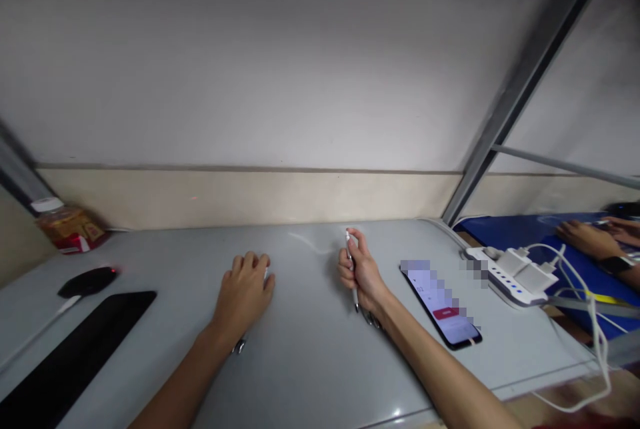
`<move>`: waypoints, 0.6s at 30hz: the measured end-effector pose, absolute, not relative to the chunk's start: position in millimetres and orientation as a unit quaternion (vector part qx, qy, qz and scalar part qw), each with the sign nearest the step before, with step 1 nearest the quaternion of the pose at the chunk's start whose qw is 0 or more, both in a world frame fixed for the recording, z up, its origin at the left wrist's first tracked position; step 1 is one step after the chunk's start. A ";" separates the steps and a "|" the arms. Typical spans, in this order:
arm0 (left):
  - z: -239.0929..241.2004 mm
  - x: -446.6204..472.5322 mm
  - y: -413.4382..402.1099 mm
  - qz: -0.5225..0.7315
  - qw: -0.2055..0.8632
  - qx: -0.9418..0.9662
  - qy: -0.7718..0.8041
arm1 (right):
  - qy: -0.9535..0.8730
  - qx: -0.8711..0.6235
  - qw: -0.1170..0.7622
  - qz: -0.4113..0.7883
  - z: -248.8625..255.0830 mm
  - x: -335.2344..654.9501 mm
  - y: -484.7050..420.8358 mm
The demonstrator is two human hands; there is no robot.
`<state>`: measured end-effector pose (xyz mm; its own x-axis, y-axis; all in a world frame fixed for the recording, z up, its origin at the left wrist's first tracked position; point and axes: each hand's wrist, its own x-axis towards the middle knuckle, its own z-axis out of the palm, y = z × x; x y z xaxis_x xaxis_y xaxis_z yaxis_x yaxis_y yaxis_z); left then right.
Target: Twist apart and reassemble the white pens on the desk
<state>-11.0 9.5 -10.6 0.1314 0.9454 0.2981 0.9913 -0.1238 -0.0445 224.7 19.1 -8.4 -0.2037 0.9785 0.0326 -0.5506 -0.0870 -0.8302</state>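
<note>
My right hand is closed around a thin white pen, held upright with its tip down on the grey table. My left hand lies palm down on the table with fingers curled over something small and white that I cannot make out; a small metal piece shows under the wrist. A faint white cable runs across the table between the two hands.
A lit phone lies right of my right hand. A white power strip with chargers and cables sits at the right edge. A black keyboard, a black mouse and a jar are at the left. Another person's hands rest on a blue surface at far right.
</note>
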 end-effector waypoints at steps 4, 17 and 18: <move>-10.9 -11.3 9.4 -0.097 0.118 -0.738 -0.658 | -0.410 -0.309 0.532 0.673 -10.7 220.9 18.7; -13.3 -13.2 9.5 -0.072 0.140 -0.731 -0.664 | -0.690 -0.591 0.365 0.205 -28.0 237.0 33.4; -13.7 -13.8 9.8 -0.072 0.140 -0.736 -0.658 | -0.696 -0.607 0.341 0.177 -29.1 238.4 33.8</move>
<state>-13.8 9.8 -13.7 0.1237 0.9487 0.2909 0.9892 -0.0947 -0.1118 238.4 33.8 -29.1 -0.0306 0.9654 0.2591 0.7240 0.2002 -0.6602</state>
